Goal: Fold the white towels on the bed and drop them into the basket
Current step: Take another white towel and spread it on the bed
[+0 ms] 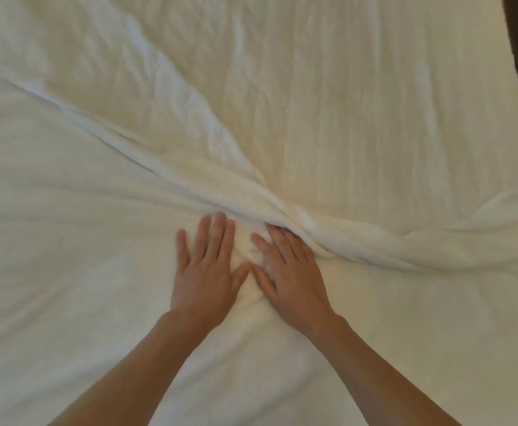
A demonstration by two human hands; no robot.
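Observation:
A large white towel [82,241] lies spread over the near part of the bed [374,103]. Its far edge runs as a bunched ridge from the upper left down to the right. My left hand [204,272] presses flat on the towel, fingers straight and slightly spread. My right hand [288,272] lies flat beside it, fingertips against the ridge of folded cloth. The two thumbs nearly touch, with a small pucker of towel between them. No basket is in view.
The bed's white wrinkled sheet fills the far half of the view. The bed's right edge [515,87] runs down the upper right, with dark floor beyond it.

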